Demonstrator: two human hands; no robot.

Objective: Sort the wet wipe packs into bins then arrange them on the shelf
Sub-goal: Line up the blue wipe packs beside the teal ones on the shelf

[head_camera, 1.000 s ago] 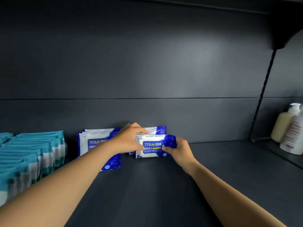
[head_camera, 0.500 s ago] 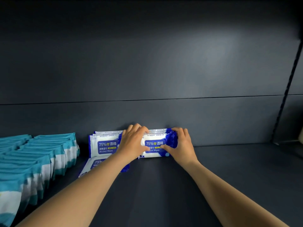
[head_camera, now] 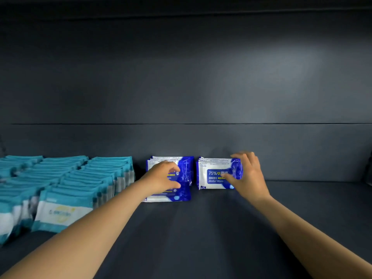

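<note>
the right hand [head_camera: 248, 178] held the right end of a small upright stack of blue-and-white plastic alcohol wipe packs [head_camera: 216, 174], its fingers curled over the top corner and its thumb pressed on the printed front of the foremost pack. that stack stood on edge near the back wall of the dark grey shelf [head_camera: 201, 238], its label facing forward.

the left hand [head_camera: 161, 179] reached into a second upright stack of blue-and-white alcohol wipe packs [head_camera: 186, 168] just to the left of the first, a narrow gap apart. its fingers were bent down over the front of those packs and its thumb sat low, seemingly pinching the foremost one, though motion blur made the grip hard to read. below that hand a single blue-and-white alcohol wipe pack [head_camera: 171, 195] lay flat on the shelf, in front of the second stack and partly covered by the wrist.

further left, well apart from the blue packs by a dark gap, several rows of teal-and-white plastic wet wipe packs [head_camera: 66, 190] stood on edge, running from the back wall toward the front edge of the shelf and off the left side of the view. the nearest teal pack showed a pale front panel with a blurred yellow mark.

both bare forearms stretched in from the bottom corners. the matte dark grey back wall [head_camera: 201, 87] carried one thin horizontal seam.
</note>
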